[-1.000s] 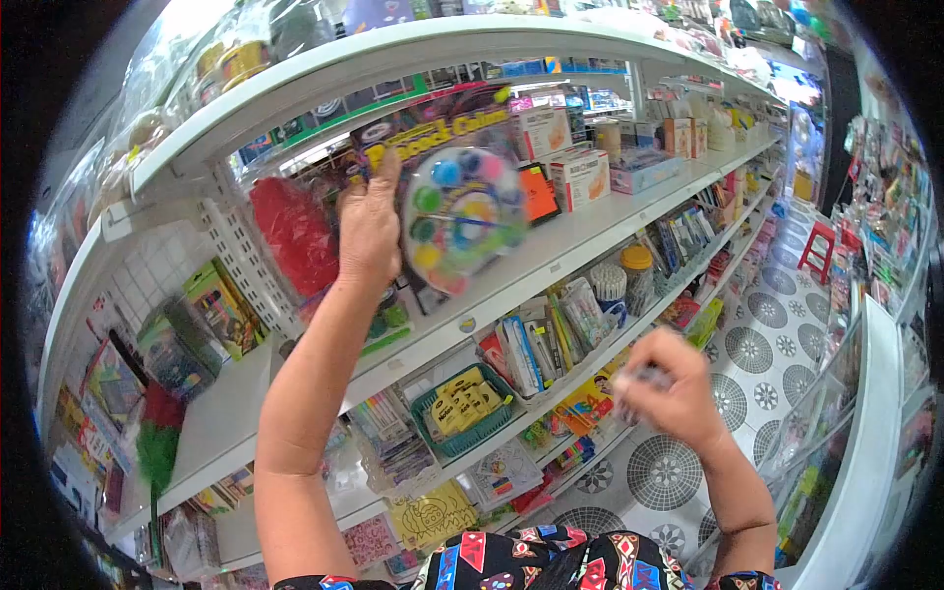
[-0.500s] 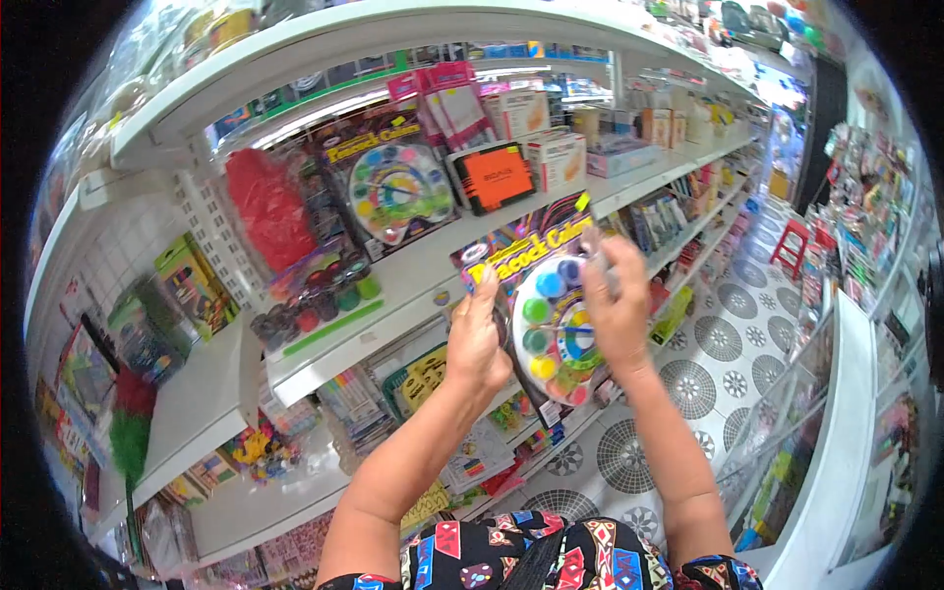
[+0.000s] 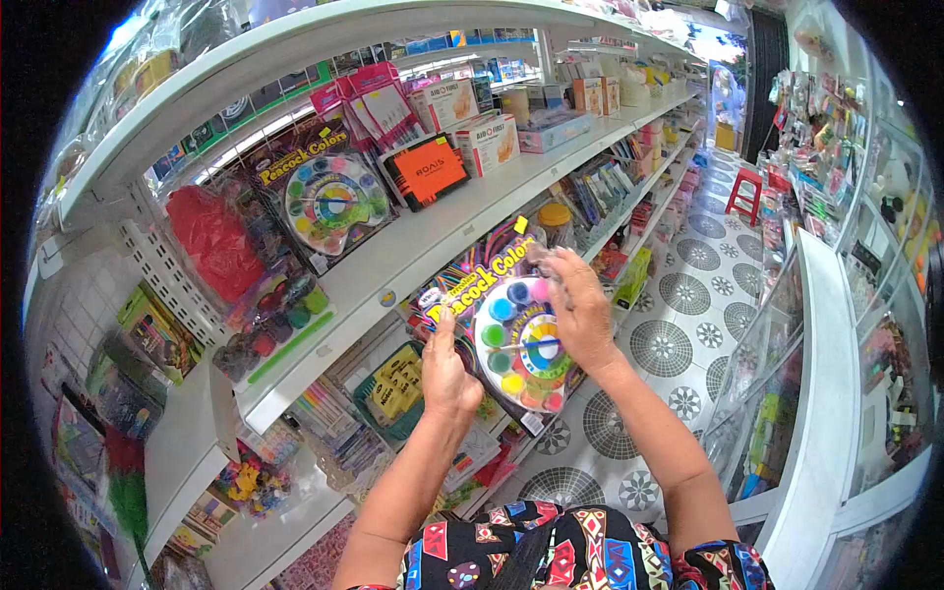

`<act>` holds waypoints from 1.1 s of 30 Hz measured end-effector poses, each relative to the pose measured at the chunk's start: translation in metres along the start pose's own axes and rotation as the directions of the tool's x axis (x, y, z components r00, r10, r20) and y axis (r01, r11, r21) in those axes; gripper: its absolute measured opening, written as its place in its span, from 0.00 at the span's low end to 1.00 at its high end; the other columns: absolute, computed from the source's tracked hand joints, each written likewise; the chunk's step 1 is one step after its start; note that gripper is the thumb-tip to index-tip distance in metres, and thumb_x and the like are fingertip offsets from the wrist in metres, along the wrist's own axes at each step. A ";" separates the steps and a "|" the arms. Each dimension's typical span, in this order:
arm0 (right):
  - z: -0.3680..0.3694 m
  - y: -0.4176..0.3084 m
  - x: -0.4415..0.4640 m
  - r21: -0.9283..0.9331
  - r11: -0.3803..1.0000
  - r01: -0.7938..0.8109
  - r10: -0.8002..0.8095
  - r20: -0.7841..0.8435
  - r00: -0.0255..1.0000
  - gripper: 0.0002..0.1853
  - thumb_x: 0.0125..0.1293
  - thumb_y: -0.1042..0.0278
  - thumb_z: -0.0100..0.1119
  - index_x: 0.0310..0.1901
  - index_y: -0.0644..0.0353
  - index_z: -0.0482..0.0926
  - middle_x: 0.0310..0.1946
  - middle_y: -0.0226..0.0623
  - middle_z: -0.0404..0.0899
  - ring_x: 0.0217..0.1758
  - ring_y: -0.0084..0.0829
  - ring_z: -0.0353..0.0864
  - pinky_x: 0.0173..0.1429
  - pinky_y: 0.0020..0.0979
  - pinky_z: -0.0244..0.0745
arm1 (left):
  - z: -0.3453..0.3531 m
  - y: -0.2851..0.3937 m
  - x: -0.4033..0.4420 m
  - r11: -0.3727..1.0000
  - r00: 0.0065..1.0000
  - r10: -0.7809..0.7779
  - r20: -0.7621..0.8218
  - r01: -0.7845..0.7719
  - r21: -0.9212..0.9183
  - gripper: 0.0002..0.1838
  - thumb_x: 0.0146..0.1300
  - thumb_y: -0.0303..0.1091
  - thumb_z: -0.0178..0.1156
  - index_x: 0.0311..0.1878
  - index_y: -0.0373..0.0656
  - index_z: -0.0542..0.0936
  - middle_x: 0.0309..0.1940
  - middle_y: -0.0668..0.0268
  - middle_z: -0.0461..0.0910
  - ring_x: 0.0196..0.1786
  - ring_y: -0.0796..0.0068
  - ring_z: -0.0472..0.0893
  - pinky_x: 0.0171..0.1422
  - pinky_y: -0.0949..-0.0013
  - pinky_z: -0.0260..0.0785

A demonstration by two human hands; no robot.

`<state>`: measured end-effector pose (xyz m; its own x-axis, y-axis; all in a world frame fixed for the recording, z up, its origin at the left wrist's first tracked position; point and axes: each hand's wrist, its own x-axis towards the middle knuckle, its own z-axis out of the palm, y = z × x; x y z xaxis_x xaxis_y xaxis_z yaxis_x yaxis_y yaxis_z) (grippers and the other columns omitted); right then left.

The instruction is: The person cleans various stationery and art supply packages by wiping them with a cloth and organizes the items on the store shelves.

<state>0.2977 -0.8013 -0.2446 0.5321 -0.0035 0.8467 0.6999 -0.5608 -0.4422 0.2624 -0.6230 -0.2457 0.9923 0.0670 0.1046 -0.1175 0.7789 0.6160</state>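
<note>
A "Peacock Colors" watercolor set [image 3: 511, 339], flat-packed with a white palette of round paint pads and a brush, is held up tilted in front of the shelves. My left hand [image 3: 451, 379] grips its left edge, thumb on the front. Over its right side is my right hand [image 3: 582, 313], fingers bent around a crumpled greyish cloth [image 3: 541, 258] that touches the pack's upper right; most of the cloth is hidden. A second watercolor set [image 3: 334, 202] stands upright on the shelf behind.
On the white shelf [image 3: 433, 258] stand an orange-and-black box [image 3: 425, 171], first-aid boxes [image 3: 489, 144], a red bag [image 3: 213, 241] and small paint pots [image 3: 275, 329]. A yellow-lidded jar [image 3: 555, 224] sits lower. Down the patterned-tile aisle is a red stool [image 3: 744, 196]; glass cases line the right.
The view has swung right, so the shelves shift left. My right hand has moved up along the pack's right side; my left hand keeps its hold.
</note>
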 end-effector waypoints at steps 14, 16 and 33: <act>0.000 -0.023 -0.023 -0.046 0.964 0.264 -0.260 0.071 0.963 0.11 0.57 0.74 0.52 0.42 0.57 0.77 0.41 0.40 0.75 0.49 0.45 0.73 0.57 0.46 0.64 | 0.007 -0.026 -0.037 0.984 0.997 -0.042 0.059 0.032 0.173 0.18 0.73 0.44 0.49 0.53 0.37 0.75 0.48 0.61 0.80 0.49 0.69 0.80 0.58 0.63 0.72; -0.012 -0.004 -0.010 -0.141 0.990 -0.002 0.012 0.069 0.998 0.07 0.57 0.72 0.53 0.38 0.57 0.76 0.38 0.39 0.74 0.47 0.44 0.72 0.54 0.46 0.63 | 0.010 -0.022 -0.042 0.985 0.995 -0.024 0.094 0.008 0.170 0.19 0.72 0.45 0.49 0.52 0.37 0.75 0.47 0.61 0.80 0.47 0.70 0.81 0.56 0.64 0.73; 0.024 -0.043 0.000 -0.080 0.931 0.355 -0.314 0.320 0.894 0.08 0.54 0.69 0.59 0.37 0.55 0.76 0.44 0.38 0.72 0.54 0.40 0.71 0.60 0.45 0.58 | -0.031 -0.010 -0.026 0.972 0.974 -0.221 0.039 0.218 0.086 0.22 0.72 0.46 0.48 0.58 0.39 0.73 0.54 0.58 0.77 0.55 0.64 0.78 0.63 0.57 0.69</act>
<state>0.2792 -0.7575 -0.2331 0.4088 0.4380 0.8006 0.8029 -0.5897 -0.0873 0.2387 -0.6138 -0.2787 0.9913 -0.1313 -0.0043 0.0982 0.7183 0.6887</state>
